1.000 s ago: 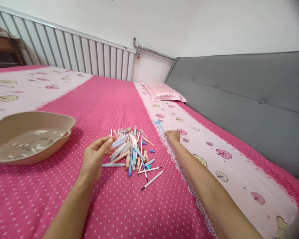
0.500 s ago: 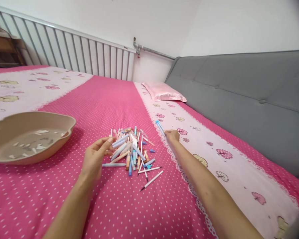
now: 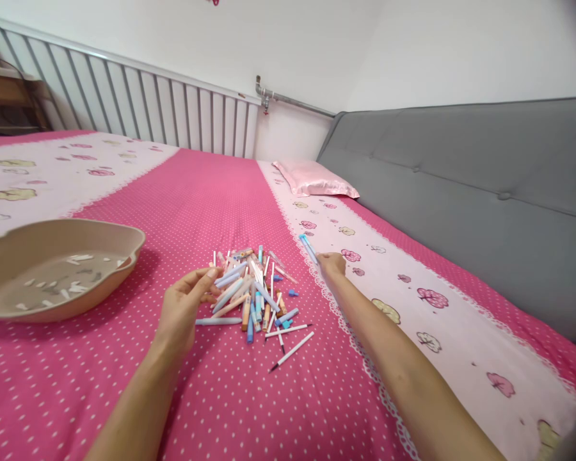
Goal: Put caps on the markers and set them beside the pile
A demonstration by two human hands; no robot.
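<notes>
My right hand [image 3: 332, 264] is closed around the lower end of a blue pen [image 3: 309, 248], its brighter blue tip pointing away from me over the bed's lace-edged white strip. I cannot tell whether a second pen lies alongside it. My left hand [image 3: 192, 294] rests at the left side of a loose heap of pens and pen parts [image 3: 240, 288], thumb and fingers apart and partly curled at the nearest barrels. Blue, orange, lilac and white pieces make up the heap. Several white refills with dark tips, such as one refill [image 3: 292, 351], lie at its near right edge.
To the left stands a beige basin [image 3: 100, 234] with small white and grey pieces on its bottom. A pink pillow [image 3: 312, 178] lies near the grey headboard [image 3: 451, 166]. Behind the bed are a white radiator [image 3: 148, 102] and a metal pipe [image 3: 297, 101].
Both hands keep nearly the same place, the right still holding the blue pen. The view has shifted very slightly.
</notes>
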